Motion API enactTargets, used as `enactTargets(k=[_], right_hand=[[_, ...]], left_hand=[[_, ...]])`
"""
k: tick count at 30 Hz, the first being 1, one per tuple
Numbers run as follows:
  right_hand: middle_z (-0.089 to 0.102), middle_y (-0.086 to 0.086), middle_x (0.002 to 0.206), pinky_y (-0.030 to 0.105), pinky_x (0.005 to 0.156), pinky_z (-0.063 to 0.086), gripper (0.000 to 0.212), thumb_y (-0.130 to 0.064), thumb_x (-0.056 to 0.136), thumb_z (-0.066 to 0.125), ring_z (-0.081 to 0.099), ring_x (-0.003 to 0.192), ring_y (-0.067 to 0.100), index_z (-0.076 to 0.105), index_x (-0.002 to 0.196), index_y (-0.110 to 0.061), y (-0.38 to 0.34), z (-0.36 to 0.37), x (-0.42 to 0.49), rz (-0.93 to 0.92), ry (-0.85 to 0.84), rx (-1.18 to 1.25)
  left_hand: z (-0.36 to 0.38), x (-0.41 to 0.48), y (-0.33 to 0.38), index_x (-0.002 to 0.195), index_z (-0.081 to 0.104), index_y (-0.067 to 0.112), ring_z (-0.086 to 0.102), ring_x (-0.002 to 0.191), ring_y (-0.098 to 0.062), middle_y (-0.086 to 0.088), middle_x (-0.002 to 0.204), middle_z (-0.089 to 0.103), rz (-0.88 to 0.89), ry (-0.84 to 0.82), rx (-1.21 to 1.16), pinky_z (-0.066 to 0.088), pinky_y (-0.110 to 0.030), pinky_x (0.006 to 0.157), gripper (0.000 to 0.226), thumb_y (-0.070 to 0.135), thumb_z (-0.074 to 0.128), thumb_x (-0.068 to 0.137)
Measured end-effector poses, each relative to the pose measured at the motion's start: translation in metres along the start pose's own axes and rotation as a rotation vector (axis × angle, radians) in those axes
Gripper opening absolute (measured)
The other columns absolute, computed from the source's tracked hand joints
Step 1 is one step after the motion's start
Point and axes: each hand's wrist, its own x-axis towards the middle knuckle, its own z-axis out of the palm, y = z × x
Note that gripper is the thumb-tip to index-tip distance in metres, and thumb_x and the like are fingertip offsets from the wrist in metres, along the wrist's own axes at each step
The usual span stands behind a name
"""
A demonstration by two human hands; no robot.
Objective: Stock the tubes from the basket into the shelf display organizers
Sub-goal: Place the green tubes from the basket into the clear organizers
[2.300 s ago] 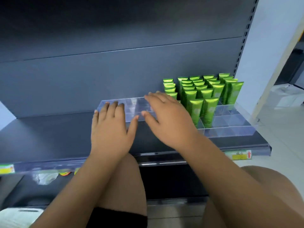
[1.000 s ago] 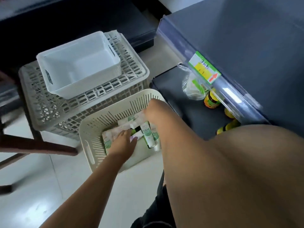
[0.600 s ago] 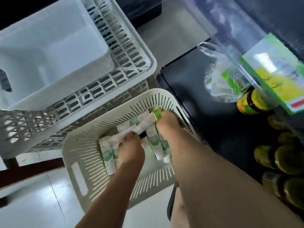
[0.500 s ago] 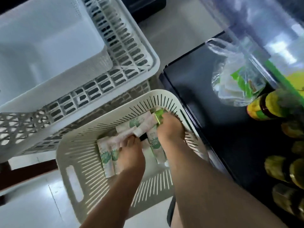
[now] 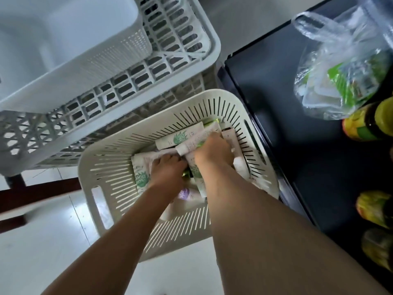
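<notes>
Bent over the basket [image 5: 89, 167] on the pale floor, just beside the dark lower shelf [image 5: 297, 135]. Tubes [image 5: 176, 139] heaped in its far half, white with green print, lying flat and crossed over one another, most with the long axis slanting from near-left to far-right. Directly under both hands, so no reach left to make. Right hand [image 5: 212, 152] further in, on top of the heap; left hand [image 5: 168, 169] close beside it and nearer the body. Right hand palm down, fingers curled round a small bunch of tubes, one white end poking out on its left side. Left hand palm down too, fingers bent into the pile over the flat crimped ends; closed around any or only pressing, cannot tell. Both forearms running in from below, nearly side by side. Probably gathering a handful. Display organizers out of view. Next, by judgement: lifting the bunch straight up, clear of the slotted wall, without shedding loose tubes. Grey crate [image 5: 127, 86] with a white bin [image 5: 63, 39] on top just behind the basket; plastic bag [image 5: 340, 60] and jars [image 5: 361, 128] on the shelf, well apart from the hands
</notes>
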Motion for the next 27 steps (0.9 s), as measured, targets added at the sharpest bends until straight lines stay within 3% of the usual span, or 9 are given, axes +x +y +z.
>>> enactTargets(k=[4, 8, 12, 14, 17, 20, 23, 25, 27], right_hand=[[0.065, 0.001, 0.097, 0.027, 0.064, 0.050, 0.014, -0.021, 0.094, 0.068, 0.061, 0.086, 0.020, 0.067, 0.108, -0.019, 0.012, -0.003, -0.009, -0.099, 0.098, 0.140], [0.068, -0.003, 0.082, 0.018, 0.050, 0.031, 0.015, -0.029, 0.093, 0.069, 0.064, 0.078, 0.021, 0.077, 0.102, -0.020, 0.011, -0.022, -0.022, -0.137, 0.252, 0.274], [0.078, 0.004, 0.104, 0.022, 0.072, 0.050, 0.030, -0.032, 0.087, 0.077, 0.072, 0.095, 0.022, 0.077, 0.109, -0.012, 0.002, -0.033, -0.051, -0.156, 0.348, 0.615], [0.077, 0.005, 0.109, 0.032, 0.085, 0.059, 0.035, -0.032, 0.085, 0.079, 0.072, 0.098, 0.021, 0.076, 0.112, -0.009, 0.001, -0.038, -0.072, -0.111, 0.338, 0.780], [0.078, 0.003, 0.098, 0.036, 0.083, 0.061, 0.028, -0.030, 0.086, 0.079, 0.071, 0.088, 0.019, 0.078, 0.105, -0.010, 0.000, -0.050, -0.104, -0.090, 0.293, 0.899], [0.075, 0.005, 0.084, 0.043, 0.073, 0.064, 0.013, -0.026, 0.083, 0.082, 0.073, 0.077, 0.027, 0.073, 0.076, -0.020, -0.008, -0.071, -0.132, -0.008, 0.193, 1.009], [0.071, 0.019, 0.099, 0.044, 0.071, 0.065, 0.021, -0.018, 0.086, 0.080, 0.073, 0.085, 0.034, 0.067, 0.092, -0.004, -0.011, -0.096, -0.165, 0.059, -0.111, 1.291], [0.067, 0.023, 0.099, 0.040, 0.073, 0.064, 0.027, -0.012, 0.088, 0.078, 0.069, 0.089, 0.032, 0.064, 0.105, 0.004, -0.008, -0.112, -0.189, 0.061, -0.211, 1.484], [0.067, 0.024, 0.098, 0.039, 0.079, 0.063, 0.021, -0.008, 0.089, 0.076, 0.068, 0.091, 0.030, 0.065, 0.101, 0.006, -0.005, -0.127, -0.211, 0.007, -0.241, 1.624]], left_hand=[[-0.007, -0.015, -0.018, 0.109, 0.070, 0.030, 0.057, 0.115, -0.022, 0.011, 0.110, 0.070, 0.128, 0.055, -0.120, 0.042, -0.039, 0.095, 0.029, 0.041, 0.074, 0.082], [-0.029, -0.042, -0.025, 0.117, 0.069, 0.017, 0.064, 0.092, -0.021, 0.001, 0.103, 0.070, 0.110, 0.240, -0.458, 0.050, -0.030, 0.079, 0.036, 0.018, 0.081, 0.083], [-0.061, -0.065, -0.011, 0.115, 0.066, 0.022, 0.067, 0.087, -0.005, 0.013, 0.099, 0.071, -0.204, 0.382, -0.959, 0.052, -0.019, 0.077, 0.033, 0.023, 0.081, 0.085], [-0.078, -0.080, -0.007, 0.110, 0.068, 0.026, 0.068, 0.082, -0.004, 0.010, 0.095, 0.073, -0.306, 0.458, -1.114, 0.053, -0.019, 0.073, 0.028, 0.025, 0.081, 0.085], [-0.103, -0.111, -0.010, 0.107, 0.070, 0.021, 0.070, 0.079, -0.015, 0.000, 0.092, 0.075, -0.358, 0.548, -1.350, 0.057, -0.026, 0.068, 0.024, 0.026, 0.080, 0.086], [-0.129, -0.138, -0.016, 0.109, 0.069, 0.011, 0.074, 0.093, -0.029, -0.008, 0.098, 0.076, -0.364, 0.638, -1.600, 0.062, -0.038, 0.079, 0.024, 0.024, 0.077, 0.090], [-0.158, -0.166, -0.020, 0.099, 0.064, 0.005, 0.072, 0.091, -0.028, -0.012, 0.093, 0.071, -0.381, 0.691, -1.884, 0.061, -0.035, 0.080, 0.019, 0.020, 0.073, 0.094], [-0.174, -0.183, -0.019, 0.095, 0.060, 0.008, 0.070, 0.086, -0.024, -0.010, 0.088, 0.068, -0.372, 0.699, -2.010, 0.061, -0.036, 0.086, 0.016, 0.017, 0.072, 0.094], [-0.185, -0.196, -0.017, 0.111, 0.055, 0.004, 0.070, 0.079, -0.021, -0.010, 0.090, 0.067, -0.305, 0.687, -2.143, 0.060, -0.041, 0.091, 0.027, 0.012, 0.073, 0.093]])
